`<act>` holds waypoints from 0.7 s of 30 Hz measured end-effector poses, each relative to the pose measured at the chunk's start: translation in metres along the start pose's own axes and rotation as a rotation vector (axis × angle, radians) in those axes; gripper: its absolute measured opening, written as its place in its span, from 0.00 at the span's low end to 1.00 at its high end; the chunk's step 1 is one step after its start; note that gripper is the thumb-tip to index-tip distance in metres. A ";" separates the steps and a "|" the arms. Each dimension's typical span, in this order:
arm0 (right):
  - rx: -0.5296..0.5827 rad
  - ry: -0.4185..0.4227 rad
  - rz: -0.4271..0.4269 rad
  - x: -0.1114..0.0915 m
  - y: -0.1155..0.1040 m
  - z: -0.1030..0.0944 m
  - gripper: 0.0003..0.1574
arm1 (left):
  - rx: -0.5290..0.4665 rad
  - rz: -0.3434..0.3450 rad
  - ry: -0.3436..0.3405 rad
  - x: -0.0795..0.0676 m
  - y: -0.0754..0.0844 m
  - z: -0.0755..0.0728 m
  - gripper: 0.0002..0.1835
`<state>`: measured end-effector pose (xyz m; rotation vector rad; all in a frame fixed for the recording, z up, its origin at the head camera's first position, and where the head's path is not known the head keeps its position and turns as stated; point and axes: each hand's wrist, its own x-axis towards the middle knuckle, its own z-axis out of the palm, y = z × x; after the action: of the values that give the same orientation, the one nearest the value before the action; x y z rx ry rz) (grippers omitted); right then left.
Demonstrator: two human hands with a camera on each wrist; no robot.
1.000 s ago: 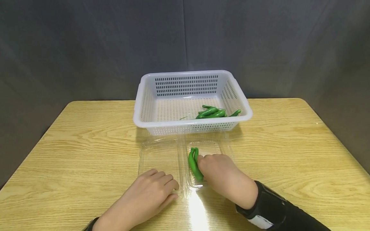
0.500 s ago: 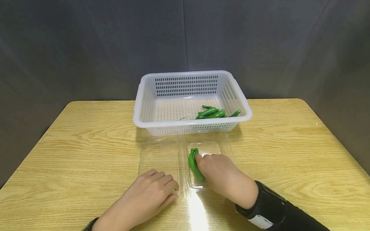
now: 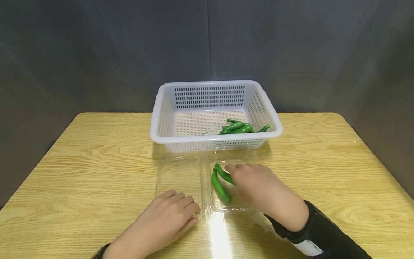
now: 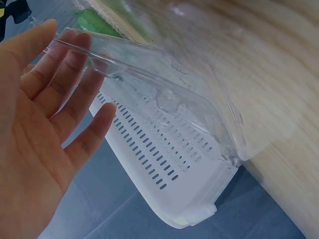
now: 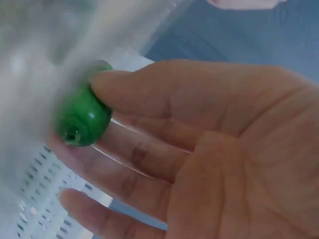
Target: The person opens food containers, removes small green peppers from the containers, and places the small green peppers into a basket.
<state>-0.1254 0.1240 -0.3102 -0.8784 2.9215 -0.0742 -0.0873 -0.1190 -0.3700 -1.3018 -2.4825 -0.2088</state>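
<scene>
A clear plastic clamshell box (image 3: 181, 172) lies opened flat, its two halves side by side. In the right half, one green pepper (image 3: 221, 187) lies along the inner wall. My right hand (image 3: 263, 185) pinches a second green pepper (image 3: 224, 174) between thumb and fingers, over that same half. The right wrist view shows the held pepper (image 5: 85, 117) end-on, thumb on one side and fingers on the other. My left hand (image 3: 171, 214) rests at the near edge of the left half, fingers relaxed. In the left wrist view its fingertips (image 4: 99, 67) touch the clear rim.
A white perforated basket (image 3: 156, 118) stands behind the box, close to its far edge. Several green peppers (image 3: 237, 127) lie in its front right corner. A dark grey curtain (image 3: 129, 54) hangs behind the wooden table (image 3: 81, 172).
My right hand has moved right and slightly away from me, turning the held pepper so it slants apart from the other one. My left hand has stayed put.
</scene>
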 end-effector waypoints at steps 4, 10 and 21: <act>-0.035 -0.003 0.016 -0.004 0.005 -0.010 0.30 | -0.005 0.006 -0.004 0.001 0.000 0.000 0.07; -0.045 0.076 -0.018 -0.011 0.014 -0.018 0.29 | -0.017 0.009 -0.010 0.000 -0.001 0.000 0.07; 0.082 0.219 -0.136 -0.019 0.029 -0.030 0.29 | -0.012 0.011 0.006 0.000 -0.001 0.001 0.07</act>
<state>-0.1288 0.1591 -0.2807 -1.1197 3.0245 -0.3173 -0.0882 -0.1186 -0.3711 -1.3180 -2.4723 -0.2250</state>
